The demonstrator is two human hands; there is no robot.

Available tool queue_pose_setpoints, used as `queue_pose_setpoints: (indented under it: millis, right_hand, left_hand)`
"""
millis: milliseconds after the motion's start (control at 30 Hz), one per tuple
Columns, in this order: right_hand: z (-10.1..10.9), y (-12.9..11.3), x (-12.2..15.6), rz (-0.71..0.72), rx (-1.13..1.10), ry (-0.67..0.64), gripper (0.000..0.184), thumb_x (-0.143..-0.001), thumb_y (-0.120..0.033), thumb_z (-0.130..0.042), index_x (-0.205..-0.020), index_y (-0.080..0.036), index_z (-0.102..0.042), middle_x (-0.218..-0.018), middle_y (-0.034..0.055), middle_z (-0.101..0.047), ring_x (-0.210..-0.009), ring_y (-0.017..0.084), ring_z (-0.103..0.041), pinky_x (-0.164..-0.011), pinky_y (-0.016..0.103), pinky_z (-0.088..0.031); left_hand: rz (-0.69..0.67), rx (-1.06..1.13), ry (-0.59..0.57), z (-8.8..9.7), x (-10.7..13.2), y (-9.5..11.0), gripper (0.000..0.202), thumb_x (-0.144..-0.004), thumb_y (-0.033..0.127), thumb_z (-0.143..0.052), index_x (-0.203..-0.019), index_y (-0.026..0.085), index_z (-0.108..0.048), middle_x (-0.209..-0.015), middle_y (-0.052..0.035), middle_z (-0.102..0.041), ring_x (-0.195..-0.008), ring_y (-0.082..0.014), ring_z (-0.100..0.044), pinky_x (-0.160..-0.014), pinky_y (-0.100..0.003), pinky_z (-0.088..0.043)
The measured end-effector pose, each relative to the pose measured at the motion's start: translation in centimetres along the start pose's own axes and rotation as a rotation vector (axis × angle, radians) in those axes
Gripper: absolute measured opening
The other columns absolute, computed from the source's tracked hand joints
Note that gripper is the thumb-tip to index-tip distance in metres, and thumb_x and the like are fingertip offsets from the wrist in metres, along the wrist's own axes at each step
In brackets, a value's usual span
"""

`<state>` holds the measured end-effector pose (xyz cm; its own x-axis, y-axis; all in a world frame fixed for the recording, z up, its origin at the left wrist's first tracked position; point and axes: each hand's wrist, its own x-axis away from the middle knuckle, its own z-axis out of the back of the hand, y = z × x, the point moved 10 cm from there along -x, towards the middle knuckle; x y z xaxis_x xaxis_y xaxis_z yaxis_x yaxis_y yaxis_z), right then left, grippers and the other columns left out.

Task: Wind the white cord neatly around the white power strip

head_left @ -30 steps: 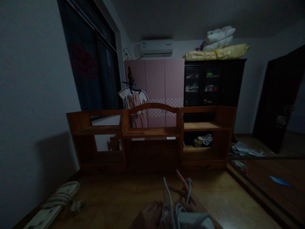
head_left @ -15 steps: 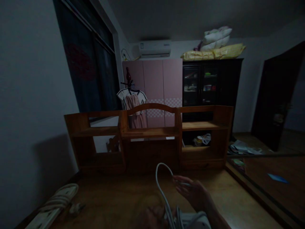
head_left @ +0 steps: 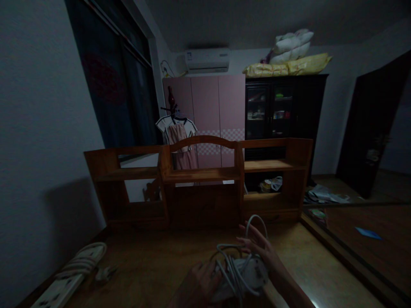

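Since a moment ago the white cord (head_left: 236, 276) loop has swung rightward over the right hand (head_left: 263, 252), fingers spread apart. Left hand (head_left: 201, 284), fingers clamped, grips the power strip (head_left: 253, 271) above the worktop (head_left: 154, 265). Winding seems midway; the next turn needs tension.

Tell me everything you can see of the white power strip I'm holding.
The white plastic power strip is a long flat bar, socket holes faintly visible in the dim light. It is held above the wooden desktop, its near end gripped by the left hand. Its white cable wraps it in loose turns, one loop arching over the open right hand.
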<state>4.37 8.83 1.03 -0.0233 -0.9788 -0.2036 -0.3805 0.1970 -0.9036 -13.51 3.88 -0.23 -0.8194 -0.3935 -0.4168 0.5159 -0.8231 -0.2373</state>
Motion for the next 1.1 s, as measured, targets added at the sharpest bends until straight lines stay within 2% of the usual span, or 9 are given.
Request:
queue_pose_setpoints:
  millis: [100, 267, 467, 567, 767, 867, 967, 1033, 1100]
  right_hand:
    - [0.7, 0.4, -0.2, 0.000, 0.115, 0.058, 0.057, -0.072, -0.039, -0.076, -0.125, -0.026, -0.060, -0.134, 0.0124, -0.056, -0.106, 0.031, -0.064, -0.092, 0.046, -0.049]
    - [2.0, 0.8, -0.6, 0.022, 0.255, 0.135, 0.056, -0.073, -0.046, -0.074, -0.123, -0.022, -0.063, -0.131, 0.0103, -0.059, -0.125, 0.029, -0.050, -0.104, 0.044, -0.039]
    - [2.1, 0.8, -0.1, 0.012, 0.311, 0.179, 0.054, -0.071, -0.049, -0.073, -0.116, -0.021, -0.065, -0.121, 0.0107, -0.065, -0.113, 0.030, -0.060, -0.098, 0.043, -0.046]
    - [1.7, 0.7, 0.1, -0.015, 0.323, 0.170, 0.052, -0.071, -0.052, -0.072, -0.112, -0.019, -0.067, -0.114, 0.0110, -0.068, -0.110, 0.031, -0.061, -0.095, 0.043, -0.048]
    - [0.7, 0.4, 0.1, -0.023, 0.315, 0.113, 0.049, -0.074, -0.054, -0.068, -0.106, -0.017, -0.071, -0.112, 0.0121, -0.069, -0.106, 0.032, -0.062, -0.089, 0.043, -0.051]
    - [0.4, 0.9, 0.3, -0.039, 0.364, 0.101, 0.049, -0.079, -0.055, -0.062, -0.111, -0.018, -0.069, -0.115, 0.0121, -0.067, -0.107, 0.031, -0.062, -0.086, 0.042, -0.052]
    - [0.2, -1.1, 1.1, 0.145, 0.614, 0.191, 0.048, -0.084, -0.050, -0.059, -0.122, -0.021, -0.062, -0.124, 0.0110, -0.061, -0.113, 0.029, -0.058, -0.095, 0.045, -0.048]
    - [-1.3, -3.3, 2.2, 0.355, 0.858, 0.215, 0.049, -0.085, -0.043, -0.059, -0.131, -0.025, -0.054, -0.133, 0.0098, -0.054, -0.122, 0.028, -0.050, -0.104, 0.047, -0.040]
    - [-3.6, -4.4, 3.3, 0.519, 1.054, 0.149, 0.050, -0.086, -0.036, -0.060, -0.134, -0.027, -0.050, -0.138, 0.0092, -0.048, -0.128, 0.027, -0.043, -0.107, 0.047, -0.037]
  left_hand:
    - [0.073, 0.057, 0.000, 0.0, 0.0, -0.8, 0.071, -0.075, 0.041, -0.061, -0.136, 0.012, -0.037, -0.114, -0.0189, -0.062, -0.095, -0.0301, -0.063, -0.076, -0.039, -0.052]
    - [0.225, 0.195, -0.007, 0.8, 0.1, -2.2, 0.067, -0.077, 0.035, -0.058, -0.138, 0.019, -0.035, -0.117, -0.0157, -0.060, -0.098, -0.0286, -0.061, -0.082, -0.040, -0.052]
    - [0.369, 0.214, -0.142, -0.9, 1.0, -3.4, 0.071, -0.075, 0.033, -0.060, -0.138, 0.017, -0.033, -0.129, -0.0160, -0.053, -0.111, -0.0285, -0.056, -0.095, -0.043, -0.046]
    - [0.424, 0.223, -0.171, -1.5, 1.3, -3.9, 0.066, -0.079, 0.036, -0.056, -0.138, 0.016, -0.033, -0.133, -0.0173, -0.051, -0.114, -0.0287, -0.054, -0.097, -0.042, -0.044]
    - [0.433, 0.289, -0.120, -0.7, 1.2, -3.9, 0.078, -0.081, 0.037, -0.056, -0.146, 0.023, -0.016, -0.133, -0.0146, -0.051, -0.112, -0.0272, -0.056, -0.095, -0.042, -0.045]
    - [0.450, 0.310, -0.086, 0.0, 1.0, -4.0, 0.080, -0.078, 0.034, -0.058, -0.145, 0.028, -0.016, -0.130, -0.0108, -0.053, -0.109, -0.0252, -0.057, -0.092, -0.040, -0.047]
    - [0.459, 0.340, -0.084, 0.5, 0.8, -4.1, 0.078, -0.075, 0.030, -0.060, -0.143, 0.030, -0.020, -0.127, -0.0088, -0.054, -0.107, -0.0242, -0.057, -0.089, -0.037, -0.049]
    - [0.452, 0.350, -0.086, 0.7, 0.6, -4.0, 0.080, -0.074, 0.028, -0.061, -0.144, 0.031, -0.022, -0.128, -0.0084, -0.054, -0.107, -0.0248, -0.057, -0.089, -0.038, -0.049]
    - [0.425, 0.353, -0.086, 0.8, 0.4, -3.7, 0.083, -0.072, 0.023, -0.061, -0.145, 0.033, -0.022, -0.130, -0.0078, -0.052, -0.107, -0.0250, -0.057, -0.090, -0.039, -0.049]
